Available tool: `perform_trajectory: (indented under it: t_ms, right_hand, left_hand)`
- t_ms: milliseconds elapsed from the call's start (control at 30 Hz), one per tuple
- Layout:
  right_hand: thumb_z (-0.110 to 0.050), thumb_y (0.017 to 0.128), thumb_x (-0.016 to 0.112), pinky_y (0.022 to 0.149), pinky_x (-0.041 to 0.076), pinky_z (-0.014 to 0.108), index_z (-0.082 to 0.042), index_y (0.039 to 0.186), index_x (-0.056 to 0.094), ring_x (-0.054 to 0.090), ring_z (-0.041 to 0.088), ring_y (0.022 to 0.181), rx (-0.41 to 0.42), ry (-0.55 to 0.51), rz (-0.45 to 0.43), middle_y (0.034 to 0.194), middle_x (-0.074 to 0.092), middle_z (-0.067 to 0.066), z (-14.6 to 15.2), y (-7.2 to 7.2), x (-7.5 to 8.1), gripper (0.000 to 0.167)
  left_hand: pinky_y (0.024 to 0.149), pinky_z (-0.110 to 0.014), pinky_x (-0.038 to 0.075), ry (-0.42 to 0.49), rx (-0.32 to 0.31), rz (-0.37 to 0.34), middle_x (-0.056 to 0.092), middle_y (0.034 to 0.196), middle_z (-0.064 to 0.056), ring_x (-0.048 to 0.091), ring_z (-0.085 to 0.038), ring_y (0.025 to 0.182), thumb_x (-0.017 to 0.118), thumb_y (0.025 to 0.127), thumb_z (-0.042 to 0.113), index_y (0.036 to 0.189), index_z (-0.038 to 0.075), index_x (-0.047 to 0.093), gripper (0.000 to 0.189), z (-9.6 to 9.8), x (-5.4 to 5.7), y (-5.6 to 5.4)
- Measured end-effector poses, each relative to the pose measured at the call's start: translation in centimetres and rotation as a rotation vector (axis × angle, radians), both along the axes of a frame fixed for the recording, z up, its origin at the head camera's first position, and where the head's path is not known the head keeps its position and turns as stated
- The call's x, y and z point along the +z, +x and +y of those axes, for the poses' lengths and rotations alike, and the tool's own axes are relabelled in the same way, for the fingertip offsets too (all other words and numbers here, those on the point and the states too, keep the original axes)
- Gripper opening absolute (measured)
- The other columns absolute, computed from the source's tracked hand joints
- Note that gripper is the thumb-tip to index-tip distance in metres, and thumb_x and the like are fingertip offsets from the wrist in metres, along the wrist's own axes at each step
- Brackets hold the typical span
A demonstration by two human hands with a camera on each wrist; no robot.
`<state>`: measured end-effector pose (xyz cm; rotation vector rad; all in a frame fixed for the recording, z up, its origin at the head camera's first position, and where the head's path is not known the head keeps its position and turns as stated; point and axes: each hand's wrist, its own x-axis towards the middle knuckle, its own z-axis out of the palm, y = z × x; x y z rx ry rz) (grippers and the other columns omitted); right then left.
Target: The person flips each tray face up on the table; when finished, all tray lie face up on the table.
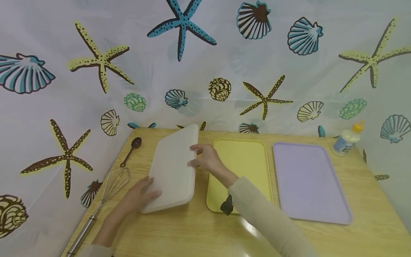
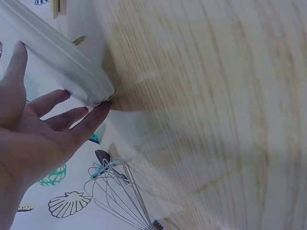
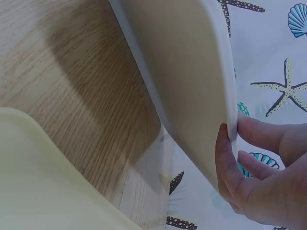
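A white tray (image 1: 173,164) is tilted over the left part of the table, its right side raised. My left hand (image 1: 138,194) grips its near left edge, thumb on the upper face and fingers (image 2: 91,120) under the rim. On the raised right edge, my right hand (image 1: 208,159) pinches the rim between thumb and fingers. In the right wrist view the underside of the white tray (image 3: 177,62) shows, with a shadow on the wood below. A yellow tray (image 1: 239,171) lies flat just right of it, partly covered by my right forearm.
A purple tray (image 1: 308,182) lies flat farther right. Behind it stands a bottle (image 1: 345,142) with an orange cap. Along the table's left edge are a whisk (image 1: 113,182) and a dark brown spoon (image 1: 131,150). A shell-and-starfish patterned cloth (image 1: 199,71) hangs behind the wooden table (image 1: 179,232).
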<state>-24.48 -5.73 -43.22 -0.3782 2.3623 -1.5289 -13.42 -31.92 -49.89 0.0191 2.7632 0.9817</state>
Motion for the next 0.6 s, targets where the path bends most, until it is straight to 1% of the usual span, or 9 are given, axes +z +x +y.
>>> perform_trajectory:
  t_ms: [200,267,333,467,600]
  right_hand:
    - [-0.001,0.076,0.08,0.074,0.059,0.035,-0.004,0.125,0.062,0.065,0.015,0.067,0.008,-0.038,-0.015,0.118,0.058,0.019,0.0,0.0,0.4,0.052]
    - [0.0,0.076,0.079,0.076,0.059,0.039,-0.003,0.125,0.062,0.065,0.015,0.067,0.012,-0.052,-0.02,0.117,0.058,0.02,0.0,0.0,0.6,0.052]
    - [0.0,0.076,0.079,0.075,0.059,0.037,-0.002,0.125,0.062,0.065,0.015,0.068,0.014,-0.053,-0.013,0.116,0.058,0.02,0.1,-0.1,0.9,0.052]
    - [-0.001,0.075,0.08,0.069,0.058,0.029,-0.001,0.124,0.062,0.065,0.016,0.071,0.015,-0.049,0.007,0.113,0.059,0.019,0.0,-0.3,1.7,0.052]
    - [-0.003,0.076,0.08,0.069,0.058,0.028,-0.002,0.124,0.062,0.065,0.016,0.073,0.012,-0.03,0.018,0.111,0.06,0.017,-0.1,-0.4,2.4,0.052]
  left_hand:
    - [0.109,-0.066,0.017,0.016,-0.038,0.002,0.018,0.151,-0.035,0.018,-0.055,0.136,0.062,0.089,0.049,0.145,-0.008,0.03,0.087,-0.1,0.0,0.6]
    - [0.109,-0.066,0.018,0.023,-0.058,0.001,0.018,0.151,-0.035,0.018,-0.055,0.136,0.064,0.089,0.048,0.146,-0.008,0.029,0.087,0.0,0.1,0.9]
    - [0.109,-0.066,0.018,0.032,-0.074,-0.004,0.018,0.151,-0.035,0.018,-0.055,0.136,0.064,0.088,0.047,0.146,-0.008,0.029,0.088,0.2,0.4,1.1]
    - [0.108,-0.066,0.021,0.04,-0.104,-0.005,0.019,0.15,-0.036,0.019,-0.055,0.135,0.067,0.086,0.048,0.148,-0.006,0.027,0.091,0.3,0.7,1.4]
    - [0.108,-0.065,0.022,0.07,-0.143,0.018,0.018,0.15,-0.037,0.019,-0.056,0.135,0.074,0.081,0.043,0.149,-0.006,0.023,0.098,0.5,0.8,1.6]
